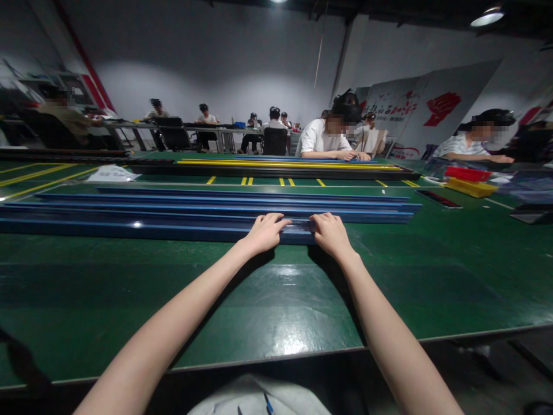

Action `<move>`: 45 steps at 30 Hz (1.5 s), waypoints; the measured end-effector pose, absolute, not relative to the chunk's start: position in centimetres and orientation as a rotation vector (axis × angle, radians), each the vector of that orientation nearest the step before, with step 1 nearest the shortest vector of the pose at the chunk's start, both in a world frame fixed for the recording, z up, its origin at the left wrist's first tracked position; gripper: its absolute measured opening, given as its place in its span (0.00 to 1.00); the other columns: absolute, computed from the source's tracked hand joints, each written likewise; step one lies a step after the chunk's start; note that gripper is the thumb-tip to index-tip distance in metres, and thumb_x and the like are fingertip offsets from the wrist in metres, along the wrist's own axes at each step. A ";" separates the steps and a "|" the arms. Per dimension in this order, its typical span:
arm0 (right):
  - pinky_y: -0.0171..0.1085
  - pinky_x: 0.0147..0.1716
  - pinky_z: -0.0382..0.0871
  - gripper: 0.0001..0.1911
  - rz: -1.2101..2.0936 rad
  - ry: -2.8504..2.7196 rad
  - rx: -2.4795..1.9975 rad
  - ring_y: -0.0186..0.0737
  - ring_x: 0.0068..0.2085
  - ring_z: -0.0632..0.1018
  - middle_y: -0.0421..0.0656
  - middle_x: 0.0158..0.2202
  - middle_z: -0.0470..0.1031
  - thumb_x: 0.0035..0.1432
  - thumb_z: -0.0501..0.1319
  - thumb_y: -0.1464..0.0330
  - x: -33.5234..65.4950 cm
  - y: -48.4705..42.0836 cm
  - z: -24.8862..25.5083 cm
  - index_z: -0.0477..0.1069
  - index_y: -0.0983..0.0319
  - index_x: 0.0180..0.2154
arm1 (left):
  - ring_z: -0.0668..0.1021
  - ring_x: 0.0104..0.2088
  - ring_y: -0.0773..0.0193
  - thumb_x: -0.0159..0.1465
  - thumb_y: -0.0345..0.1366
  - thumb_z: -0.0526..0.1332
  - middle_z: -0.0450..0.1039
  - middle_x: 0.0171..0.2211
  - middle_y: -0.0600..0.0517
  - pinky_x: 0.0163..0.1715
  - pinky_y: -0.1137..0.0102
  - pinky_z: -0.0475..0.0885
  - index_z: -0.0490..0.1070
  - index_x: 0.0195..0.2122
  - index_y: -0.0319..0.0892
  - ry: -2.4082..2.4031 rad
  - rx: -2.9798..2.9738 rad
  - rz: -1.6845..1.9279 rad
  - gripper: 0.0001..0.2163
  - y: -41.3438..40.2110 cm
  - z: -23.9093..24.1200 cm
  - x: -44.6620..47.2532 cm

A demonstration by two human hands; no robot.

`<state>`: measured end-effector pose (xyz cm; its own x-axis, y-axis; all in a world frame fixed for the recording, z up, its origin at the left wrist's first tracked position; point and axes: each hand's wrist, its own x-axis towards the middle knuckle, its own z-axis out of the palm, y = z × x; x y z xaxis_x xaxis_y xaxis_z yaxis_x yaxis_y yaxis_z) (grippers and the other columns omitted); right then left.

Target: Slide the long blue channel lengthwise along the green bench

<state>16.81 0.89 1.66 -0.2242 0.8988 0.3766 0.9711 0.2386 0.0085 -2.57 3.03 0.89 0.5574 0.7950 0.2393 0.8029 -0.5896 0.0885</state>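
A long blue profile strip (181,226) lies nearest to me on the green table (276,300), running from the left edge to under my hands. My left hand (266,231) is closed on the strip a little short of its right end, thumb pointing right. At that end my right hand (330,232) grips the strip with curled fingers. A short gap between my hands shows the strip's glossy inner face. Several more blue profile strips (371,208) lie parallel just behind it, close together. My palms and some fingertips are hidden.
Black and yellow strips (285,167) lie farther across the table, near a co-worker (317,138). A phone (438,199), a red tray (467,174) and a yellow tray (470,186) are on the right. White paper (113,174) lies at left. The table's near edge is close to me.
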 end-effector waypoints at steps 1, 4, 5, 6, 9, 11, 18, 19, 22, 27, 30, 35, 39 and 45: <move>0.39 0.44 0.54 0.17 -0.362 -2.208 -1.768 0.43 0.47 0.68 0.48 0.44 0.74 0.53 0.49 0.75 16.8 0.9 1.7 0.69 0.63 0.43 | 0.60 0.58 0.59 0.60 0.27 0.46 0.57 0.58 0.48 0.53 0.59 0.56 0.61 0.54 0.49 -1.398 -2.770 -0.384 0.22 3.0 1.0 -2.6; 0.39 0.43 0.55 0.17 -0.385 -2.182 -1.816 0.44 0.46 0.69 0.49 0.44 0.74 0.53 0.49 0.75 16.8 0.8 1.9 0.69 0.63 0.42 | 0.59 0.58 0.59 0.56 0.24 0.47 0.57 0.58 0.49 0.53 0.59 0.56 0.61 0.54 0.49 -1.383 -2.825 -0.367 0.25 2.9 1.5 -2.7; 0.39 0.43 0.55 0.17 -0.385 -2.176 -1.827 0.44 0.46 0.69 0.49 0.43 0.74 0.53 0.49 0.75 16.8 0.8 1.9 0.69 0.63 0.43 | 0.58 0.58 0.58 0.55 0.24 0.48 0.57 0.58 0.49 0.53 0.59 0.55 0.61 0.54 0.49 -1.384 -2.837 -0.367 0.26 2.9 1.6 -2.7; 0.39 0.43 0.55 0.17 -0.385 -2.170 -1.837 0.43 0.46 0.70 0.49 0.43 0.74 0.52 0.49 0.75 16.8 0.7 1.9 0.69 0.63 0.43 | 0.58 0.58 0.58 0.54 0.23 0.48 0.57 0.58 0.50 0.53 0.59 0.56 0.61 0.54 0.49 -1.383 -2.845 -0.367 0.26 2.8 1.7 -2.7; 0.38 0.44 0.55 0.18 -0.386 -2.141 -1.874 0.43 0.45 0.71 0.49 0.43 0.74 0.52 0.49 0.75 16.8 0.7 2.0 0.69 0.63 0.43 | 0.59 0.57 0.58 0.52 0.22 0.49 0.58 0.57 0.50 0.53 0.59 0.56 0.62 0.53 0.49 -1.393 -2.848 -0.373 0.28 2.9 1.8 -2.9; 0.38 0.44 0.55 0.18 -0.381 -2.129 -1.893 0.42 0.45 0.71 0.49 0.42 0.75 0.53 0.48 0.76 16.9 0.8 2.0 0.69 0.63 0.43 | 0.60 0.57 0.58 0.51 0.22 0.49 0.59 0.57 0.50 0.52 0.60 0.57 0.62 0.53 0.49 -1.407 -2.831 -0.385 0.28 3.0 1.7 -3.0; 0.37 0.43 0.55 0.16 -0.311 -2.162 -1.850 0.41 0.43 0.73 0.48 0.41 0.75 0.53 0.49 0.75 17.1 1.2 1.6 0.69 0.63 0.42 | 0.64 0.53 0.59 0.50 0.21 0.49 0.63 0.52 0.49 0.51 0.62 0.58 0.65 0.50 0.45 -1.408 -2.783 -0.490 0.26 3.1 1.4 -3.0; 0.37 0.43 0.55 0.16 -0.307 -2.168 -1.838 0.41 0.43 0.73 0.48 0.41 0.75 0.54 0.49 0.74 17.1 1.2 1.6 0.69 0.63 0.42 | 0.65 0.53 0.59 0.50 0.21 0.49 0.64 0.52 0.49 0.50 0.62 0.58 0.65 0.49 0.46 -1.409 -2.778 -0.506 0.26 3.1 1.3 -3.0; 0.37 0.44 0.55 0.15 -0.297 -2.181 -1.794 0.41 0.42 0.73 0.47 0.40 0.75 0.54 0.49 0.74 17.1 1.3 1.5 0.69 0.63 0.41 | 0.66 0.51 0.60 0.51 0.20 0.48 0.66 0.51 0.51 0.49 0.64 0.60 0.66 0.49 0.45 -1.420 -2.758 -0.553 0.25 3.2 1.1 -3.0; 0.36 0.44 0.54 0.15 -0.271 -2.225 -1.755 0.40 0.42 0.72 0.47 0.39 0.75 0.54 0.49 0.74 17.0 1.2 1.5 0.69 0.63 0.41 | 0.68 0.49 0.60 0.61 0.27 0.47 0.67 0.49 0.51 0.48 0.64 0.60 0.66 0.48 0.44 -1.447 -2.701 -0.597 0.17 3.2 1.0 -2.7; 0.36 0.44 0.54 0.15 -0.260 -2.240 -1.731 0.40 0.43 0.72 0.47 0.39 0.75 0.53 0.49 0.75 16.9 1.1 1.6 0.69 0.63 0.41 | 0.68 0.49 0.60 0.65 0.35 0.46 0.68 0.49 0.51 0.48 0.64 0.60 0.66 0.48 0.44 -1.463 -2.681 -0.586 0.14 3.0 1.0 -2.5; 0.36 0.44 0.55 0.14 -0.257 -2.243 -1.718 0.40 0.42 0.72 0.47 0.40 0.75 0.54 0.49 0.74 16.9 1.1 1.6 0.69 0.63 0.40 | 0.67 0.50 0.59 0.65 0.42 0.48 0.66 0.51 0.50 0.49 0.64 0.60 0.65 0.49 0.44 -1.471 -2.669 -0.555 0.15 2.8 0.9 -2.4; 0.36 0.43 0.54 0.14 -0.281 -2.247 -1.718 0.40 0.42 0.72 0.47 0.39 0.75 0.53 0.49 0.75 16.9 1.1 1.6 0.69 0.63 0.39 | 0.66 0.52 0.59 0.65 0.42 0.49 0.64 0.52 0.49 0.50 0.63 0.59 0.64 0.50 0.45 -1.467 -2.665 -0.532 0.16 2.7 0.8 -2.4; 0.36 0.43 0.54 0.13 -0.302 -2.251 -1.715 0.40 0.42 0.72 0.46 0.38 0.75 0.55 0.49 0.73 17.1 1.0 1.7 0.69 0.62 0.40 | 0.64 0.54 0.60 0.66 0.40 0.46 0.62 0.55 0.48 0.52 0.61 0.57 0.62 0.52 0.44 -1.476 -2.662 -0.478 0.16 2.5 0.9 -2.3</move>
<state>17.09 0.99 1.66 -0.2459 0.9017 0.3556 0.9635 0.2673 -0.0115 -2.29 2.49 0.94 0.4930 0.8178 0.2968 0.8366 -0.5393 0.0962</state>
